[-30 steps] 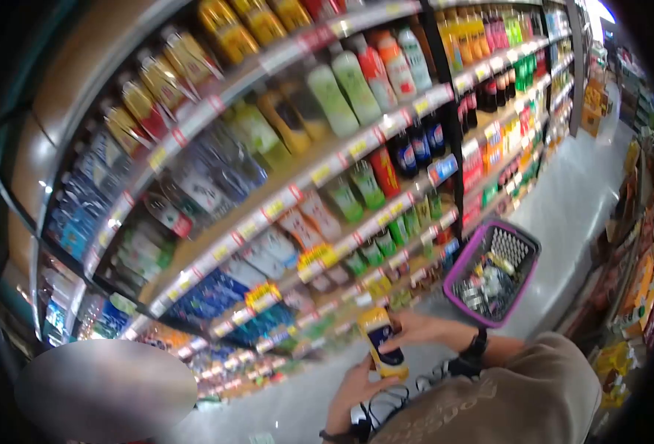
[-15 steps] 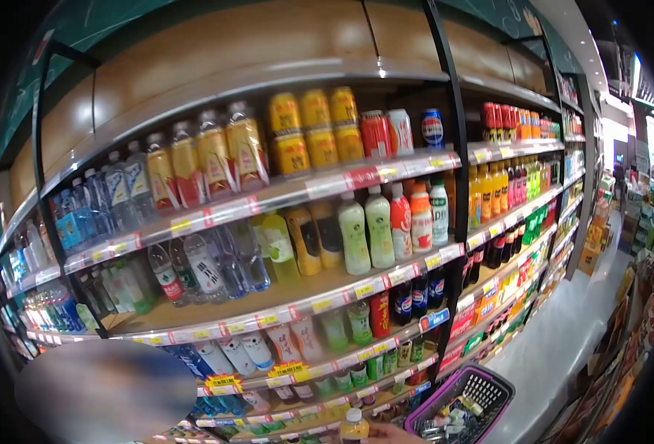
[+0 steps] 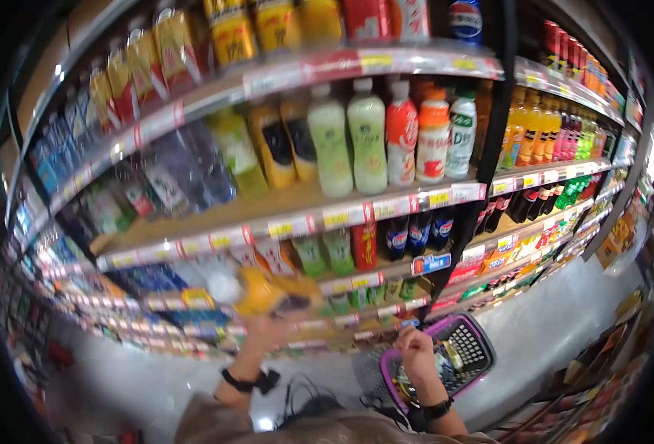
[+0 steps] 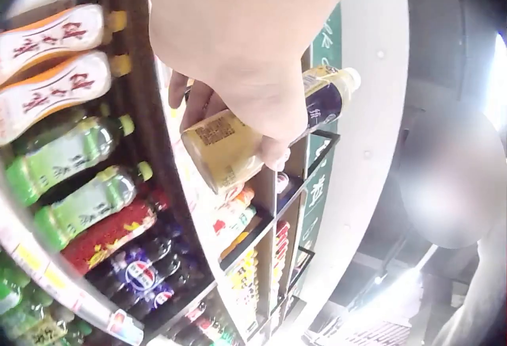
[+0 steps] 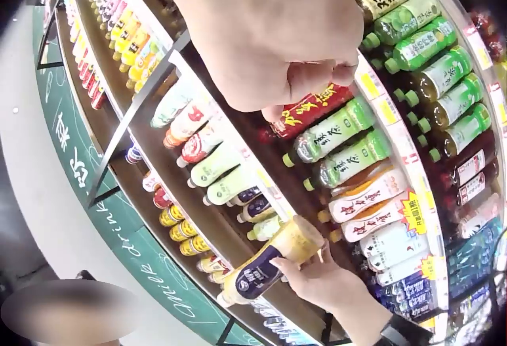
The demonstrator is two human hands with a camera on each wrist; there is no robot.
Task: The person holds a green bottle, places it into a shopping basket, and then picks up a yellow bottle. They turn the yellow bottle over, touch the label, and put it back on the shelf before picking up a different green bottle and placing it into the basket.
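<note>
Bottle center-left of the head view, blurred, in front of shelves. Left hand has its grip round it; left wrist view shows white cap toward upper right. Right hand, lower center-right: grip clenched, nothing in it, overlapping basket in view.

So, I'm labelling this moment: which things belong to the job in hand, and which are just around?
Part of the job:
yellow bottle with dark label, in the left hand
purple-rimmed basket, probably

Just around:
pale green bottles on the shelf
Pepsi bottles, one shelf lower
</note>
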